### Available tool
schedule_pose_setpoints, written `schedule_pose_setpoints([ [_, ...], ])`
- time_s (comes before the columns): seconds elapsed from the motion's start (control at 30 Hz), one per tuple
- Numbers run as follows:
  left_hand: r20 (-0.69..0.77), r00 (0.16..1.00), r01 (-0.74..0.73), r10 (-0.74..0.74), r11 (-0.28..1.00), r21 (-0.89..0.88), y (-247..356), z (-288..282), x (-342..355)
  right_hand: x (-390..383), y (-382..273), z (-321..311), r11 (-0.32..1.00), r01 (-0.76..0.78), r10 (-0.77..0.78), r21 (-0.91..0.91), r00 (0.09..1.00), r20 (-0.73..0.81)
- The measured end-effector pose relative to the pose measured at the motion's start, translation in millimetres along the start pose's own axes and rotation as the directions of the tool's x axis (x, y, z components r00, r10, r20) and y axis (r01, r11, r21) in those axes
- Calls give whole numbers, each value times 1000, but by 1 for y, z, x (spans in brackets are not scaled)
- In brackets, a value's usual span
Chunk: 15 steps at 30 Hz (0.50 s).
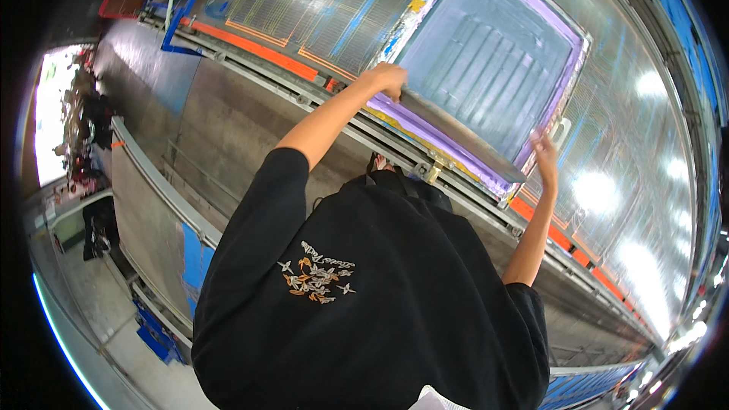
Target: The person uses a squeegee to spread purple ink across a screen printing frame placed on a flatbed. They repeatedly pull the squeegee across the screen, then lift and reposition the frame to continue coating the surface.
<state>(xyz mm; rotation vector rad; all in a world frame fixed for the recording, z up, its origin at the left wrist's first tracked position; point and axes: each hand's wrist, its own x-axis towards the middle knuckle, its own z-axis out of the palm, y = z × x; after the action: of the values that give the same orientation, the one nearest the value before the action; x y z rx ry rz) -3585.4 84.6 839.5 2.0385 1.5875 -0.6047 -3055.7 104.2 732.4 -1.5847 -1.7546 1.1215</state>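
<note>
A screen-printing frame [573,68] with a pale metal rim and purple tape lies on the long table ahead of me. Its blue-grey mesh [493,23] shows a pattern of slanted stripes. Along the near edge of the mesh rests a long dark squeegee [463,134], slanting down to the right. My left hand [387,80] is closed around the squeegee's left end, its fingers partly blurred. Beside the frame's right corner is my right hand [544,153], above the squeegee's right end and apart from it; motion smears its fingers.
The shiny printing table [304,0] runs to both sides, streaked with colour. An orange strip [250,49] and a metal rail [304,91] follow its near edge. A metal clamp [437,167] sits on the rail. A blue metal stand [178,0] is at the far left. Behind me runs another long table [152,182].
</note>
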Motion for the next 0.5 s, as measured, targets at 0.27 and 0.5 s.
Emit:
schedule_pose_setpoints([
  [0.27, -40, 995, 96, -96, 995, -9, 6, 19, -4, 116, 114, -45, 811, -406, 528, 420, 818, -229],
  [0.5, -32, 1000, -2, 0, 997, -83, -9, 18, -18, 124, 85, -23, 904, -374, 426, 205, 791, -438],
])
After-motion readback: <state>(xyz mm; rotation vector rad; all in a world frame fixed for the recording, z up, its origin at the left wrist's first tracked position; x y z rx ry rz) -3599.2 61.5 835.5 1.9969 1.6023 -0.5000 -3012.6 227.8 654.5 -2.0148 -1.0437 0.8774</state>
